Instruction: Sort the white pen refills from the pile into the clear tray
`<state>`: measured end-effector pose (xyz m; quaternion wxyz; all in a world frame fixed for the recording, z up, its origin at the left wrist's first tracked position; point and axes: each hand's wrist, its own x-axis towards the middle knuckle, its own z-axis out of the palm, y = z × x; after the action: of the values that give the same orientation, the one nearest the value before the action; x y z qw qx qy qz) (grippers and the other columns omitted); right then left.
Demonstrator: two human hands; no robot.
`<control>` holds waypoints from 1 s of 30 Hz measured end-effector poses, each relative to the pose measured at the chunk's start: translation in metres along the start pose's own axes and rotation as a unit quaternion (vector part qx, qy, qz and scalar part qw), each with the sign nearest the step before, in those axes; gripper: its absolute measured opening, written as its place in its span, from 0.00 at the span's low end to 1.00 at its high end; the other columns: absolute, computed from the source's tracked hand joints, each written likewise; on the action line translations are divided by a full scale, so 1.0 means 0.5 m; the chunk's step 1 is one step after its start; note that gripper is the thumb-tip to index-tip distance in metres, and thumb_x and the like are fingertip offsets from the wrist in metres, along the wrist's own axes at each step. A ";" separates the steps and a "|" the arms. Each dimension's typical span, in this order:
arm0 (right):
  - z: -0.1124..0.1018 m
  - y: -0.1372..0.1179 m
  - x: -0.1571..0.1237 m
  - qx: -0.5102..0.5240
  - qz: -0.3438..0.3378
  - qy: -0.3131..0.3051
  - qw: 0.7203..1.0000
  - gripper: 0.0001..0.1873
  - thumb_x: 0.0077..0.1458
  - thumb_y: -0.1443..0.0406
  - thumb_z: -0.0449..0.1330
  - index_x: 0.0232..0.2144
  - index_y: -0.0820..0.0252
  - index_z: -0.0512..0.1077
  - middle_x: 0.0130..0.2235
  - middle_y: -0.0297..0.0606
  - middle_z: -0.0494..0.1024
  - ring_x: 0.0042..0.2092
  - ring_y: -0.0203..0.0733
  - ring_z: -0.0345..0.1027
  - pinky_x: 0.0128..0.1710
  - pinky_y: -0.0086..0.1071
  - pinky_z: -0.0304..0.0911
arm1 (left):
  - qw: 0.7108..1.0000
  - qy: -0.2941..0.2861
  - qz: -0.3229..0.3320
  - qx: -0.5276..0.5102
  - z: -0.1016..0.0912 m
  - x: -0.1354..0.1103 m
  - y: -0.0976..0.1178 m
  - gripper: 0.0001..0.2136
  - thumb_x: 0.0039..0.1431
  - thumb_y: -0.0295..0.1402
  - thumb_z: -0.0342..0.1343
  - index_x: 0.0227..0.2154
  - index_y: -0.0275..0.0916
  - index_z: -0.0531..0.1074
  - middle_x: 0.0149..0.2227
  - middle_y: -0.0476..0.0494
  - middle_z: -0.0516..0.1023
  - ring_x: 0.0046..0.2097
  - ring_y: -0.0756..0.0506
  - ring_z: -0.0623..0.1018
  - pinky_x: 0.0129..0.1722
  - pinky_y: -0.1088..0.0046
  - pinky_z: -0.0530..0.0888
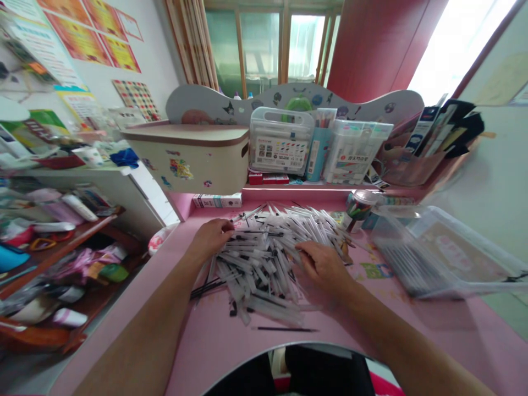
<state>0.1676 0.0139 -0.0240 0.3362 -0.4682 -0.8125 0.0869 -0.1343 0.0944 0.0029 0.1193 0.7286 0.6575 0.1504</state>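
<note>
A heap of clear pen barrels (264, 264) mixed with black caps and dark refills covers the middle of the pink desk. At the heap's upper left edge is my left hand (212, 239), its fingers curled together by a dark-tipped piece. My right hand (325, 264) rests at the right side of the heap, closed with the fingertips bent in among the barrels. What either hand grips is too small or hidden to make out. One thin dark pen refill (284, 329) lies apart, near the desk's front edge.
To the right, an open clear plastic box (416, 280) holds a row of slim pens. A jar (361, 203) stands behind the heap. On the shelf sit a beige bin (193, 165), marker cases (282, 146) and a pen holder (408, 165). Cluttered shelves (61, 242) are at left.
</note>
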 end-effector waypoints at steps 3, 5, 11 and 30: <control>-0.002 -0.003 -0.003 -0.011 -0.007 0.006 1.000 0.11 0.56 0.69 0.58 0.41 0.63 0.74 0.39 0.42 0.79 0.39 0.43 0.73 0.43 0.35 0.66 | 1.000 -0.003 0.030 -0.006 0.002 -0.003 0.008 0.11 0.51 0.34 0.54 0.33 0.40 0.80 0.40 0.42 0.83 0.40 0.42 0.80 0.42 0.70 0.72; -0.001 -0.003 -0.005 -0.013 -0.013 0.007 1.000 0.11 0.56 0.69 0.58 0.41 0.63 0.74 0.38 0.42 0.79 0.39 0.44 0.73 0.42 0.35 0.66 | 0.999 0.000 0.036 -0.004 0.000 -0.004 0.010 0.11 0.50 0.33 0.54 0.33 0.40 0.80 0.40 0.42 0.82 0.40 0.41 0.80 0.43 0.70 0.72; 0.004 -0.003 -0.008 -0.002 -0.019 0.016 1.000 0.11 0.56 0.70 0.56 0.41 0.61 0.75 0.38 0.42 0.80 0.39 0.44 0.74 0.41 0.34 0.66 | 0.999 0.022 -0.005 0.026 -0.020 -0.004 -0.005 0.15 0.53 0.31 0.49 0.37 0.38 0.80 0.41 0.37 0.83 0.43 0.39 0.80 0.45 0.66 0.71; 0.001 -0.002 -0.010 0.008 -0.022 0.030 0.999 0.12 0.57 0.69 0.55 0.41 0.60 0.75 0.39 0.41 0.81 0.39 0.43 0.74 0.41 0.34 0.66 | 0.995 -0.040 -0.071 0.061 -0.021 -0.004 -0.014 0.13 0.45 0.46 0.59 0.25 0.40 0.74 0.30 0.42 0.81 0.33 0.41 0.79 0.31 0.71 0.68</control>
<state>0.1684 0.0093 -0.0262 0.3657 -0.4498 -0.8117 0.0714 -0.1451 0.0930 0.0099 0.1111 0.6911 0.7105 0.0721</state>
